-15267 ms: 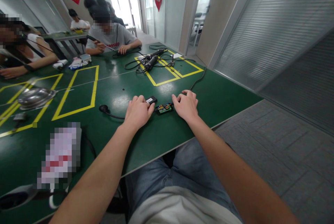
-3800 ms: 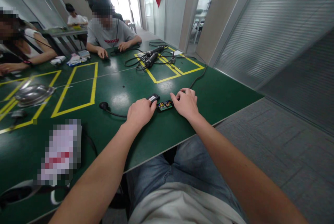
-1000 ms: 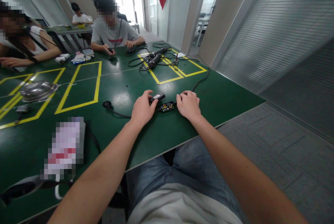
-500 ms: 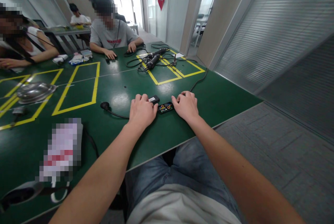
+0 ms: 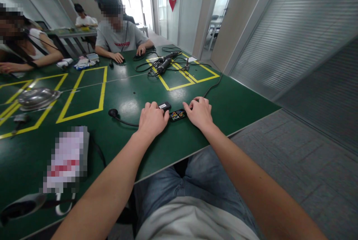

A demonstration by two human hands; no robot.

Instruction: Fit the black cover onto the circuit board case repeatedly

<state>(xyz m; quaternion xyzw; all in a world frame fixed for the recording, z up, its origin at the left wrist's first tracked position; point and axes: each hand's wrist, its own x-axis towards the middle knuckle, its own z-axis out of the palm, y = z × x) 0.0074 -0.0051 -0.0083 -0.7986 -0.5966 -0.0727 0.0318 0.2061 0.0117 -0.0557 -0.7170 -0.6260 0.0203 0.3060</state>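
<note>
An open black case [image 5: 178, 115] with circuit parts and small orange rings lies on the green table [image 5: 246, 109] between my hands. My left hand [image 5: 152, 120] rests at its left end, fingers curled down; what they hold is hidden. Just behind that hand sits a black cover [image 5: 165, 106] with a white label. My right hand [image 5: 199, 111] is at the case's right end with bent fingers, and their tips are partly hidden. A black plug [image 5: 113, 113] on a cord lies left of my left hand. Another cord runs back from beside my right hand.
Black tools with tangled cables [image 5: 165, 65] lie at the back, near yellow tape rectangles. A metal dish [image 5: 37, 98] is on the left, with a blurred pale object [image 5: 67, 158] nearer. People sit across the table; one person's hand [image 5: 119, 58] rests on it.
My hands and the case have hardly moved. Across the table, a person's hand has shifted slightly, and a small dark object now shows beside it.
</note>
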